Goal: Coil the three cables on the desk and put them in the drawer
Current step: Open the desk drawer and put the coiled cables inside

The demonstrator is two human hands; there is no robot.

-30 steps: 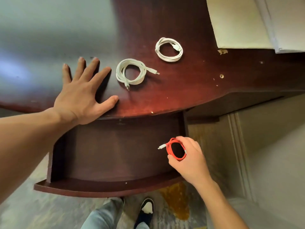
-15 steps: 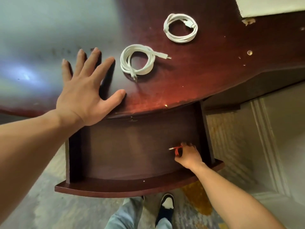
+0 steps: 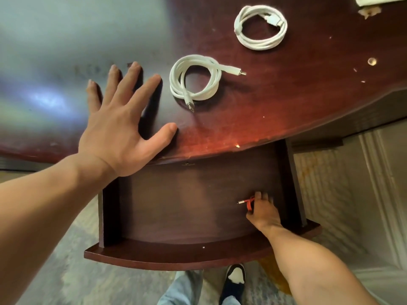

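Desk (image 3: 275, 111): glossy reddish-brown wood, pale chips. Drawer (image 3: 187, 208): darker brown inside, reddish-brown front. Two coiled cables, one just beyond the left hand's fingertips (image 3: 195, 79), one farther off (image 3: 261, 27): white. Cable under the right hand's fingers (image 3: 249, 203): orange-red, white plug. Trousers (image 3: 182, 289): pale blue. Shoe (image 3: 234, 282): dark, white toe

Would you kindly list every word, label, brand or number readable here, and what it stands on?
None can be read: no legible text shows on the desk, the drawer, the two white cables, or the red cable gripped by the right hand.
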